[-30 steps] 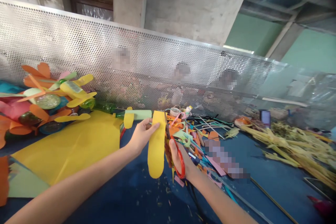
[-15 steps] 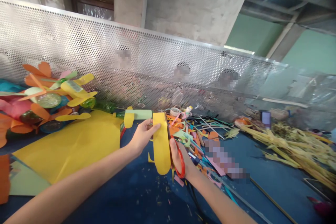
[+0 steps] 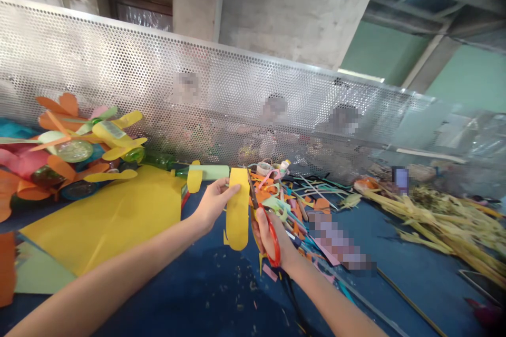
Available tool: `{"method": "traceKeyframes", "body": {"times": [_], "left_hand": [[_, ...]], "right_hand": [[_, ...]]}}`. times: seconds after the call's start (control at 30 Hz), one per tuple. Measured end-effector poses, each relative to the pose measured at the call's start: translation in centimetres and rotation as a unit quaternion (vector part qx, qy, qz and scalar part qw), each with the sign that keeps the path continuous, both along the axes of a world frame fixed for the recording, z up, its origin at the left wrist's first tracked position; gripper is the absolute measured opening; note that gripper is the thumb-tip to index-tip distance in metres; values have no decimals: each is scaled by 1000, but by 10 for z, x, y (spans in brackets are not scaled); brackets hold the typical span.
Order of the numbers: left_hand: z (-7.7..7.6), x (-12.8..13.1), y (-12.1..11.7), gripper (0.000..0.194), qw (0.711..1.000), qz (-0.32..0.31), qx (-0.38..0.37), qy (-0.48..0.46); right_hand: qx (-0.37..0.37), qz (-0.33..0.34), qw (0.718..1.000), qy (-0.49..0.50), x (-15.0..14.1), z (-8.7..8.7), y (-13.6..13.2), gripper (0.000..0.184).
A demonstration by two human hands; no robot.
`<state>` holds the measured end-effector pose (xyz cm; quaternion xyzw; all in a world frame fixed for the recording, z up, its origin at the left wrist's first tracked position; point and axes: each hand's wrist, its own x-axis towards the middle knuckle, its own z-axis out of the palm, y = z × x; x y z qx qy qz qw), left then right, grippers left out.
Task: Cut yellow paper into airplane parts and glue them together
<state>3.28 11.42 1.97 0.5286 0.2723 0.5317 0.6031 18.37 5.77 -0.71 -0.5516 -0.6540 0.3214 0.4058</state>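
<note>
My left hand [image 3: 213, 204] pinches a yellow paper strip [image 3: 237, 221] near its upper part, thumb on the front face. The strip hangs down over the table and its lower end is rounded. My right hand [image 3: 272, 239] is closed around red-handled scissors [image 3: 274, 237]. Their dark blades point up and away, along the strip's right edge. Just beyond my left hand lies a bottle wrapped in pale green paper [image 3: 213, 171], with a yellow paper piece [image 3: 195, 177] on it.
A large yellow sheet [image 3: 138, 221] lies at left, below bottles with paper petals [image 3: 75, 150]. Colourful paper scraps [image 3: 282, 205] and straws spread beyond my right hand. Dried husks [image 3: 446, 221] lie at far right. A perforated metal panel [image 3: 237, 95] bounds the blue table [image 3: 190, 295]; people show behind it.
The yellow strip's lower end has swung slightly left and up. More of the scissor blades now shows beside its right edge. My left hand has hardly moved.
</note>
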Motion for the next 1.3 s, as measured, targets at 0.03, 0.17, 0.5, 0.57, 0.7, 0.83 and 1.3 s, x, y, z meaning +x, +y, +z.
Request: {"method": "traceKeyframes", "body": {"times": [0.03, 0.17, 0.5, 0.57, 0.7, 0.83, 1.3], "left_hand": [[1, 0, -1, 28, 1000, -1, -1, -3], [3, -1, -1, 28, 1000, 5, -10, -4], [0, -8, 10, 33, 932, 260, 183, 173], [4, -6, 3, 21, 885, 309, 259, 232], [7, 4, -18, 52, 941, 9, 139, 309], [-2, 15, -32, 64, 952, -201, -60, 221], [33, -11, -31, 22, 919, 204, 289, 176]], "right_hand": [[4, -2, 1000, -10, 0, 0, 0, 46], [29, -17, 998, -44, 1, 6, -1, 47], [3, -19, 999, -50, 1, 13, -1, 47], [5, -25, 998, -62, 4, 13, 1, 47], [110, -19, 987, -114, 7, 16, 2, 47], [223, 11, 962, -159, 7, 21, -3, 44], [191, 64, 979, -18, 2, 22, -24, 54]]}}
